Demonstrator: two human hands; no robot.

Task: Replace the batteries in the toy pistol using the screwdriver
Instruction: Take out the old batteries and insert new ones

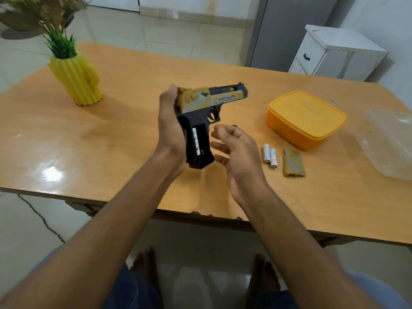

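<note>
Pistol [207, 112] held above the desk [124, 134], left hand [170, 128] gripping its rear, grip bay uncovered with one white cell showing. Right hand [236, 152] loose-fingered beside the grip, holding nothing. Likely step: seating cells; match polarity, press flat. Two batteries [270, 156] and grip cover [293, 162] lie close right, near the yellow box [305, 119]. Screwdriver unseen. Cactus vase [77, 80] far left, clear of work.
</note>
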